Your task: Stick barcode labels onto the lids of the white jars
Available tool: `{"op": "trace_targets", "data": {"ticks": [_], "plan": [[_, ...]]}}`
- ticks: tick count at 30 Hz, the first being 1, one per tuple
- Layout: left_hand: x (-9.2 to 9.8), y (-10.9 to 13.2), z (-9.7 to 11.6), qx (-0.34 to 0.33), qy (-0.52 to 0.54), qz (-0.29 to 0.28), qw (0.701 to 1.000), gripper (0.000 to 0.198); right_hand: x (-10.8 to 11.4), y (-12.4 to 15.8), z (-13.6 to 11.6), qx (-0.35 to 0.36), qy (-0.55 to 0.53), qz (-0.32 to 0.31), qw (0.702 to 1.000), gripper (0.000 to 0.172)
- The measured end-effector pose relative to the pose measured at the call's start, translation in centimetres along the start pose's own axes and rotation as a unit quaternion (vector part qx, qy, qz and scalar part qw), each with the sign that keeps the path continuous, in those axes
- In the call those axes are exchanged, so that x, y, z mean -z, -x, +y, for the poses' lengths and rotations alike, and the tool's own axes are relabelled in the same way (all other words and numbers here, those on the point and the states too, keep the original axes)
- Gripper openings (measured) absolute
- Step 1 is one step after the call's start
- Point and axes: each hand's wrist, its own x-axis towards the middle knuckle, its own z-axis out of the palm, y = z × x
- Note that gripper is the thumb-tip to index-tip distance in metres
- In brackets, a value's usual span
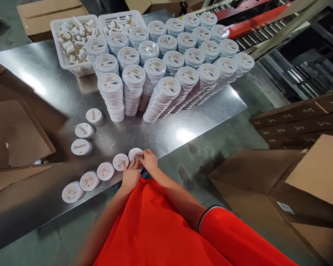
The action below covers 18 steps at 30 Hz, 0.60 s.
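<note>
Lots of white and cream going on: the round lids [134, 75] are white with beige labels and tiny black-and-white barcodes, a few with dark script instead. The shirt [152, 229] is bright orange-red, its sleeve cuff [208, 217] edged black and white, and the brown cartons [296, 118] have white squiggles.

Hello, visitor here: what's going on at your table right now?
Right hand on a round white container, left hand beside it. More containers in a row on the steel table. Tall stacks behind.
</note>
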Motion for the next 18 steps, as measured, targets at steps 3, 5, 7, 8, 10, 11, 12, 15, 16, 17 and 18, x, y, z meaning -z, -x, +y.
{"op": "trace_targets", "data": {"ticks": [3,5,7,8,10,11,12,15,16,17,18], "plan": [[-0.1,0.0,-0.1,0.000,-0.005,0.002,1.000,0.026,1.2,-0.4,-1.0,-0.022,0.069,-0.051,0.996,0.028],[-0.3,-0.1,-0.1,0.000,-0.005,0.005,1.000,0.025,1.7,-0.8,-1.2,-0.052,0.083,-0.063,0.993,0.035],[-0.5,-0.1,-0.2,0.001,-0.003,0.007,1.000,0.025,1.8,-1.3,-0.9,-0.076,0.071,-0.066,0.992,0.042],[-0.6,-0.1,-0.2,0.002,-0.001,0.009,1.000,0.025,1.6,-1.6,-0.5,-0.075,0.053,-0.067,0.994,0.040],[-0.8,-0.1,-0.3,0.001,0.003,0.015,1.000,0.024,1.2,-1.9,0.4,-0.030,-0.002,-0.071,0.997,0.027],[-0.9,-0.1,-0.3,0.000,0.006,0.019,1.000,0.023,0.9,-2.1,0.9,0.000,-0.032,-0.068,0.997,0.019],[-1.0,-0.2,-0.3,0.000,0.012,0.023,1.000,0.022,0.7,-2.2,1.3,0.023,-0.060,-0.061,0.996,0.012],[-1.1,-0.2,-0.6,0.006,0.062,0.041,0.997,0.019,0.4,-2.4,2.1,0.043,-0.107,-0.042,0.992,0.006],[-1.1,-0.2,-0.7,0.009,0.097,0.052,0.994,0.018,0.4,-2.5,2.1,0.040,-0.113,-0.039,0.992,0.005],[-1.1,-0.1,-0.9,0.013,0.148,0.068,0.987,0.018,0.6,-2.4,2.1,0.033,-0.120,-0.038,0.992,0.005],[-1.0,-0.1,-1.0,0.022,0.221,0.091,0.971,0.018,0.8,-2.2,2.1,0.022,-0.137,-0.031,0.990,0.005]]}}
